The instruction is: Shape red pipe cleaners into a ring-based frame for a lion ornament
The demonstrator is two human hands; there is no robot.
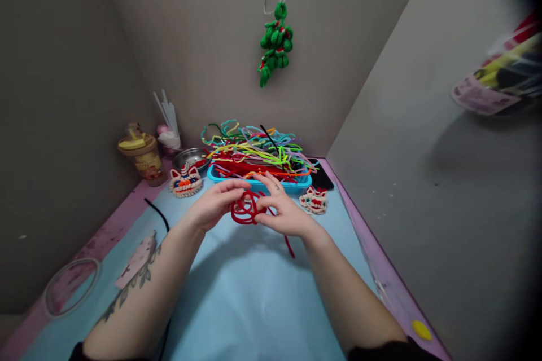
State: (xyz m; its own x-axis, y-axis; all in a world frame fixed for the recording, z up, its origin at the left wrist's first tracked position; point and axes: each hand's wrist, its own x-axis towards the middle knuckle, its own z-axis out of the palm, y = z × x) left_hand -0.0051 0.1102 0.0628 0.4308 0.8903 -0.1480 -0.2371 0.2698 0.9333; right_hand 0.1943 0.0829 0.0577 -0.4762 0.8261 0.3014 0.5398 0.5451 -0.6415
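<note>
Loops of red cord (242, 218) hang between my two hands above the blue mat (254, 299). My left hand (218, 201) pinches the left side of the loops, its thumb and fingers closed on them. On the other side my right hand (284, 211) grips the cord between thumb and index finger, with other fingers stretched forward. One loose end of the cord dangles below the right hand. Just beyond the hands is a blue basket (296, 186) heaped with many-coloured cords (254, 149). The fingers partly cover how the loops cross.
Knotted animal-face pieces, one left (185, 183) and one right (314, 201), lie beside the basket. A metal bowl (192, 158), a lidded cup (146, 158) and a black phone-like slab (320, 174) stand behind. A clear ring (49, 299) lies left. Walls enclose the table.
</note>
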